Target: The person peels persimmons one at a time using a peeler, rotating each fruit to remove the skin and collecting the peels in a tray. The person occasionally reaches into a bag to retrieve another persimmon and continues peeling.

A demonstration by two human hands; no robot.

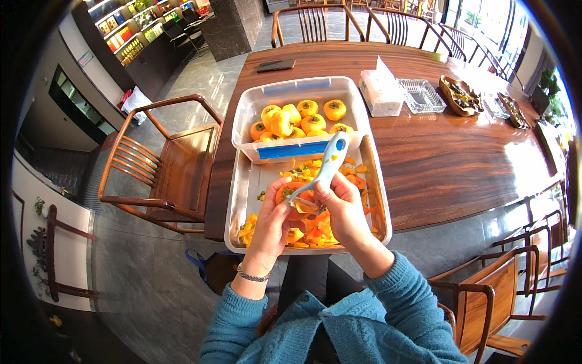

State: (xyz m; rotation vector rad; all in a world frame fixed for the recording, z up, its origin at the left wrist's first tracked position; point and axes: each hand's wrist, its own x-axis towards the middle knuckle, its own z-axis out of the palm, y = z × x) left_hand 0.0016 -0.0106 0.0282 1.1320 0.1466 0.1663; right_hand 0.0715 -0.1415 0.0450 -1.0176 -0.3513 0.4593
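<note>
An orange persimmon (282,193) is gripped in my left hand (273,219), its skin partly hidden by my fingers. My right hand (344,206) is closed round a light blue peeler (330,162), whose handle end points up and away from me. The peeler's head rests against the persimmon's side, with a strip of peel hanging below it. Under both hands is a metal tray (245,200) scattered with orange peelings (312,233). Behind it a clear plastic bin (245,115) holds several peeled persimmons (282,122) with their dark green caps.
On the wooden table (448,164) are a dark phone (276,65), a tissue box (381,91), a glass dish (422,96) and a wooden bowl (461,96) of small items. A wooden chair (176,164) is at the left; more chairs line the far and right sides.
</note>
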